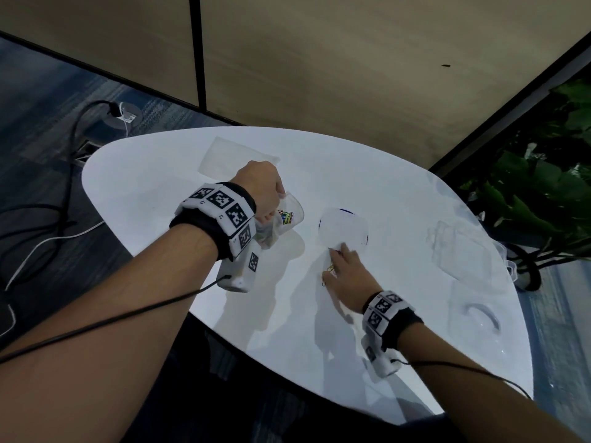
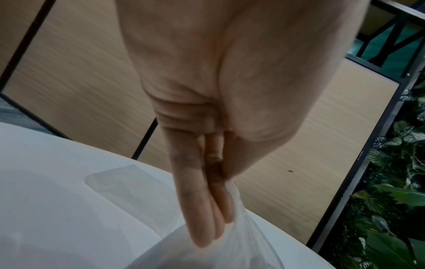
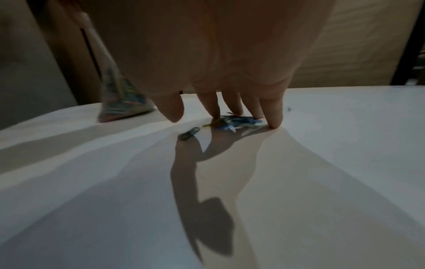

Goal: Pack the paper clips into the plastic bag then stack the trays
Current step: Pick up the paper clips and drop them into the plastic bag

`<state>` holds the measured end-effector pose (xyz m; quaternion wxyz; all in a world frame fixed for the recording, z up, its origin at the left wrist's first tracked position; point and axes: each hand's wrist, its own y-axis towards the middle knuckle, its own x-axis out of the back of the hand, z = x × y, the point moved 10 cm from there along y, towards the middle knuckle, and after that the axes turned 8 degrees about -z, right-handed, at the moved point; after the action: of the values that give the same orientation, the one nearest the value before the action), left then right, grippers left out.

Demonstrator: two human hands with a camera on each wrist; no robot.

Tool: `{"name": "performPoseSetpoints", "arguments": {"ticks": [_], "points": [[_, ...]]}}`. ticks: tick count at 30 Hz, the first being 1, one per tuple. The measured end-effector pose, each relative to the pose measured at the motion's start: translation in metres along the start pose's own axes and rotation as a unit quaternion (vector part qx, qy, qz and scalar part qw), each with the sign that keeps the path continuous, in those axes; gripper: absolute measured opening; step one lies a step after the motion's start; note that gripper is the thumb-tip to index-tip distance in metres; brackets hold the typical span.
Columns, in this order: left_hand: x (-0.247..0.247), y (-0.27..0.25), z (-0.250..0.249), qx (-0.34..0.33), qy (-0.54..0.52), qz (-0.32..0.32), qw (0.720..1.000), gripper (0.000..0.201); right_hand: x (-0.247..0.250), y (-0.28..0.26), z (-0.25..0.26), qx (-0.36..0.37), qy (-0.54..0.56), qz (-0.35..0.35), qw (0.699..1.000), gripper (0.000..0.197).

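My left hand [image 1: 271, 193] holds a clear plastic bag [image 1: 287, 217] above the white table [image 1: 160, 187], pinching its rim [image 2: 239, 209] between thumb and fingers. Coloured paper clips [image 1: 286, 217] lie inside the bag. My right hand [image 1: 335, 266] rests on the table to the right, its fingers [image 3: 274, 116] straight and spread, tips down on a small heap of loose paper clips [image 3: 236, 122]. One clip [image 3: 189, 133] lies a little apart on the left. A clear tray [image 1: 343, 227] sits just beyond the right hand, and another tray [image 1: 230, 156] lies behind the left hand.
More clear trays [image 1: 460, 247] lie at the table's right side, one [image 1: 476, 314] near the right edge. Wooden wall panels stand behind the table. A leafy plant [image 1: 543, 187] is at the right, and cables [image 1: 73, 148] run over the floor at the left.
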<state>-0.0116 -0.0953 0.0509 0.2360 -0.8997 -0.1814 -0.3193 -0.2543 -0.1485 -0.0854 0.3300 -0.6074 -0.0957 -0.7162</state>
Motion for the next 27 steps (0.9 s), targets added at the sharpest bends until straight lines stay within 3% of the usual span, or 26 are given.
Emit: {"name": "performPoseSetpoints", "arguments": {"ticks": [3,8,11,13,15,17,20,22,24,26,27], "points": [[0.001,-0.002,-0.004,-0.012,0.005,-0.003,1.000,0.024,-0.019,-0.015,0.024,0.088,-0.087,-0.007,0.992,0.056],[-0.003,-0.005,-0.008,-0.009,0.013,0.001,1.000,0.025,-0.009,-0.025,0.038,0.128,-0.093,-0.095,0.983,0.038],[-0.003,-0.005,-0.008,-0.011,0.020,-0.001,1.000,0.026,-0.007,-0.022,0.039,0.145,-0.138,-0.073,0.977,0.027],[-0.004,-0.006,-0.009,-0.015,0.023,0.002,1.000,0.026,-0.001,-0.017,0.037,0.128,-0.152,-0.049,0.979,0.018],[-0.005,-0.007,-0.010,-0.019,0.027,0.003,0.999,0.027,0.011,-0.006,0.031,0.106,-0.130,-0.069,0.983,0.012],[-0.006,-0.007,-0.011,-0.023,0.032,0.003,0.999,0.026,0.029,0.003,0.018,0.045,-0.035,-0.107,0.993,0.017],[-0.009,-0.006,-0.011,-0.019,0.037,0.009,0.999,0.025,0.048,0.017,-0.021,-0.085,0.137,-0.128,0.979,0.009],[-0.012,-0.005,-0.011,-0.015,0.036,0.010,0.999,0.026,0.044,0.019,-0.046,-0.190,0.277,-0.095,0.937,0.007],[-0.016,-0.004,-0.011,-0.014,0.030,0.014,0.999,0.026,0.047,0.019,-0.043,-0.244,0.472,-0.087,0.843,0.012],[-0.019,-0.004,-0.012,-0.014,0.026,0.018,0.999,0.024,0.063,0.022,-0.011,-0.219,0.628,-0.069,0.743,0.016],[-0.021,-0.004,-0.013,-0.016,0.027,0.020,0.999,0.023,0.073,0.023,0.008,-0.197,0.666,-0.054,0.718,0.018]]}}
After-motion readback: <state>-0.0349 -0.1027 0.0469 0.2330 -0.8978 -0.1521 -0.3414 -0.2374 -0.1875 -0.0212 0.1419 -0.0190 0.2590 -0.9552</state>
